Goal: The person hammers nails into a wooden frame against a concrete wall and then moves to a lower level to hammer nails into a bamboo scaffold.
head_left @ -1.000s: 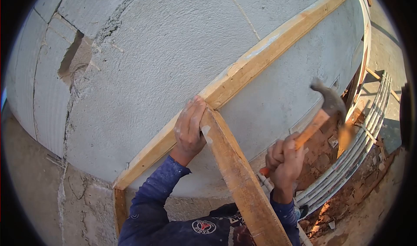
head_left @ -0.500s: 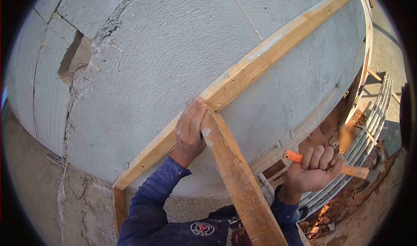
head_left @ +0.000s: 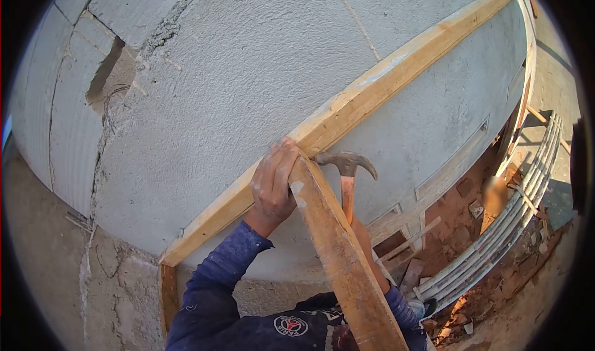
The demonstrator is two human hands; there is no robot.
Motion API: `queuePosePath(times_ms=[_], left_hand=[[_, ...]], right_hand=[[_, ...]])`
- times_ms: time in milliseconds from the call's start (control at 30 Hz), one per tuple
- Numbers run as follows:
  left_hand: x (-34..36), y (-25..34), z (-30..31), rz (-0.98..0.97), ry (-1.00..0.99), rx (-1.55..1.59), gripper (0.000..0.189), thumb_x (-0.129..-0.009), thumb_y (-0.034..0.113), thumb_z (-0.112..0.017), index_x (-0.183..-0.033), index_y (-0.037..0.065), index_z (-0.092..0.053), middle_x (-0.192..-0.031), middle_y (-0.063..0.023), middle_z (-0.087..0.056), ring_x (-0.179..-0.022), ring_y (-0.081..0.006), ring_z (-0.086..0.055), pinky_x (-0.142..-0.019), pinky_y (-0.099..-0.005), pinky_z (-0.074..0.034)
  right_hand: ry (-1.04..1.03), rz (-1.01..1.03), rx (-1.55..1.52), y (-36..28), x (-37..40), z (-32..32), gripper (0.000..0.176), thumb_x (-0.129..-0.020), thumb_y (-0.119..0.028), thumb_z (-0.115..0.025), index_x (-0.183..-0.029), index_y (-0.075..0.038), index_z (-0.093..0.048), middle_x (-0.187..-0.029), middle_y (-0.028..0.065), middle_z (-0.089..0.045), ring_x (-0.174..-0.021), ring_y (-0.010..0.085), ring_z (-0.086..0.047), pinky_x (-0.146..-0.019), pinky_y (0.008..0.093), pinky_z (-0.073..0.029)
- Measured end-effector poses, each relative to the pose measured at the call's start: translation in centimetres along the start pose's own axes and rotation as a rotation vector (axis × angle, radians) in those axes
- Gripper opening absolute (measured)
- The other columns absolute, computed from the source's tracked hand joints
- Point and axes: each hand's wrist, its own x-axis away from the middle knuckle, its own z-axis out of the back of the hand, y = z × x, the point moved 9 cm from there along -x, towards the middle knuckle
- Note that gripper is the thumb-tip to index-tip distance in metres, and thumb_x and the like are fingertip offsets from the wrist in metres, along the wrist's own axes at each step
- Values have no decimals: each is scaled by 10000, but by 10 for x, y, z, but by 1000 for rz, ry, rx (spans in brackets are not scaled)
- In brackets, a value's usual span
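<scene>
My left hand (head_left: 273, 180) is wrapped over the top end of a sloping wooden beam (head_left: 344, 252), where it meets a long wooden beam (head_left: 384, 87) lying along the grey wall. Its fingertips also rest against that long beam. My right hand (head_left: 364, 242) grips a claw hammer (head_left: 348, 190) by its orange handle; the sloping beam hides part of this hand. The hammer's steel head is at the corner between the two beams, with its striking face toward the joint and its claw pointing right.
A rough grey concrete wall (head_left: 235, 72) with a broken hole (head_left: 114, 78) is on the left. At lower right, several long poles (head_left: 496, 239) lie above reddish rubble (head_left: 452, 221). A short timber (head_left: 169, 295) stands under the long beam's lower end.
My right hand has swung the hammer from the right, up and leftward, to the joint. The left hand stays on the beam; the view has shifted slightly.
</scene>
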Motion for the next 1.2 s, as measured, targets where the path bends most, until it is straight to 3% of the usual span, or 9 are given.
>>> queuePosePath(times_ms=[133, 300, 500, 700, 833, 900, 1067, 1133, 1200], left_hand=[[0, 4, 2, 2, 17, -13, 454, -832, 90, -743, -1247, -28, -600, -1236, -207, -648, -1168, -380, -645, -1019, -488, -534], [5, 4, 1, 6, 3, -11, 460, -829, 97, -749, -1245, -28, -600, -1237, -211, -647, -1158, -380, -651, -1015, -486, -537], [-2, 4, 3, -1, 22, 10, 467, -829, 93, -742, -1254, -31, -589, -1232, -216, -648, -1160, -387, -648, -1015, -487, -537], [8, 7, 3, -1, 2, 30, 479, -828, 101, -746, -1257, -38, -582, -1235, -230, -644, -1162, -392, -646, -1014, -495, -533], [11, 8, 9, -1, -45, 10, 474, -827, 84, -739, -1258, -37, -584, -1230, -228, -646, -1170, -393, -642, -1012, -498, -533], [-6, 2, 2, -11, 26, -8, 472, -826, 77, -737, -1257, -37, -585, -1229, -226, -646, -1173, -393, -640, -1012, -499, -534], [3, 3, 1, 2, -11, 17, 472, -830, 85, -736, -1260, -36, -583, -1238, -225, -643, -1182, -395, -633, -1020, -501, -528], [4, 4, 1, 14, -8, 18, 465, -834, 79, -730, -1260, -33, -583, -1242, -224, -640, -1183, -396, -632, -1022, -503, -527], [10, 7, 4, 10, -40, 39, 458, -837, 73, -724, -1260, -31, -583, -1246, -224, -638, -1184, -398, -631, -1024, -504, -526]], right_hand=[[-92, -509, 425, 15, -1, 11, 271, -1067, -321, -496, -922, -103, -424, -606, -55, -382, -440, 47, -293, -383, 210, -262], [300, 215, -187, -47, -20, 28, 255, -1062, -289, -509, -898, -132, -391, -585, -63, -304, -440, 45, -233, -344, 233, -223], [-287, -532, 577, 30, 10, -11, 228, -1056, -272, -513, -929, -107, -421, -604, -42, -398, -437, 64, -314, -378, 226, -268], [248, 186, -176, -34, -12, 12, 236, -1062, -257, -500, -911, -128, -373, -593, -53, -351, -430, 43, -238, -378, 219, -222], [-462, -256, 785, 56, 28, -19, 258, -1062, -283, -508, -907, -126, -375, -592, -57, -315, -447, 42, -243, -387, 226, -232], [34, -613, 325, 25, -1, 10, 260, -1065, -290, -503, -908, -123, -383, -603, -60, -319, -456, 34, -253, -393, 219, -236], [287, 229, -225, -52, -29, 35, 259, -1069, -309, -488, -920, -116, -398, -614, -50, -338, -450, 35, -312, -402, 215, -256], [-132, -278, 277, 46, 38, -14, 257, -1066, -310, -487, -925, -116, -397, -605, -44, -359, -436, 48, -328, -399, 221, -266], [-564, -232, 878, 75, 50, -22, 243, -1065, -301, -487, -941, -114, -393, -605, -42, -378, -438, 51, -342, -400, 221, -273]])
